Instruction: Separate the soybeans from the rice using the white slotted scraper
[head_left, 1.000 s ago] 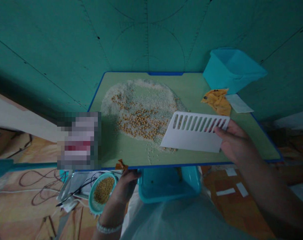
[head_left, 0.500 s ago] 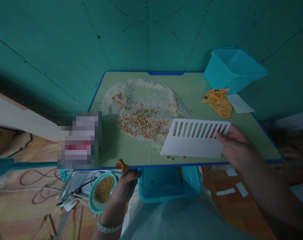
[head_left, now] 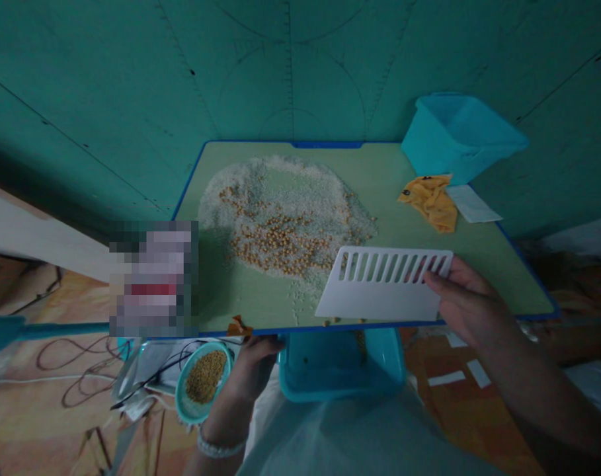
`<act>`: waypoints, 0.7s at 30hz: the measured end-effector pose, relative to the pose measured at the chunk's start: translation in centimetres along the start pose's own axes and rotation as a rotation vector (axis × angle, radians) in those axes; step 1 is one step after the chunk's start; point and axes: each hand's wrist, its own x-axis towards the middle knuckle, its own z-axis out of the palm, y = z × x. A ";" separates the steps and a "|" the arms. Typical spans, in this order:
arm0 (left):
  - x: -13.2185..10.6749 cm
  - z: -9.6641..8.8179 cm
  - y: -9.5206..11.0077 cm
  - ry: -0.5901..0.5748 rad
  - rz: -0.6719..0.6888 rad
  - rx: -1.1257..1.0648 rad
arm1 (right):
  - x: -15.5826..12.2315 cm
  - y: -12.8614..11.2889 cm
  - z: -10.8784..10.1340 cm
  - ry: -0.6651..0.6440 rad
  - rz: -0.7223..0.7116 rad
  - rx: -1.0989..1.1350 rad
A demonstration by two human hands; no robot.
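My right hand [head_left: 466, 291] grips the right end of a flat white slotted plastic plate [head_left: 379, 301], thumb on top. The plate's lower edge is close to the table's front edge, with a few loose soybeans [head_left: 334, 320] just in front of it. Left of and behind the plate, soybeans [head_left: 275, 241] lie mixed in a spread of white rice-like grains [head_left: 310, 172]. Below the front edge, my left hand [head_left: 260, 357] is closed on the left rim of a blue plastic bin [head_left: 330, 390]. Some soybeans are inside the bin; my left fingers are partly hidden.
The table [head_left: 508, 284] has a blue border and stands against a green wall. A blue bucket [head_left: 429, 145], a yellow cloth [head_left: 434, 205] and a white sheet [head_left: 473, 203] are at back right. A bowl of soybeans [head_left: 186, 403] sits lower left, near cables [head_left: 82, 360] on the floor.
My right hand has drawn the white plate slightly toward the front edge, and the soybeans in front of it are nearer that edge. The bin sits slightly further right.
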 end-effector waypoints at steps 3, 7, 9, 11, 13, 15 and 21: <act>0.1 0.1 0.0 0.002 0.000 -0.001 | -0.7 0.3 0.2 0.017 0.009 0.001; 0.2 0.1 -0.1 -0.014 0.017 -0.004 | -1.7 0.6 0.3 0.008 0.038 -0.047; 0.2 0.0 -0.1 -0.023 0.025 -0.005 | -1.7 0.2 0.2 0.044 0.017 -0.041; 0.3 -0.1 -0.2 -0.021 0.032 -0.008 | -0.9 -0.5 0.0 0.106 -0.043 0.013; 0.2 -0.2 -0.2 -0.015 0.033 -0.013 | 0.5 -1.5 -0.2 0.165 -0.127 0.084; 0.2 -0.3 -0.2 -0.013 0.025 -0.014 | 2.2 -2.3 -0.3 0.195 -0.225 0.127; 0.0 -0.6 -0.1 -0.005 0.020 -0.010 | 5.5 -2.3 -0.2 0.178 -0.247 0.112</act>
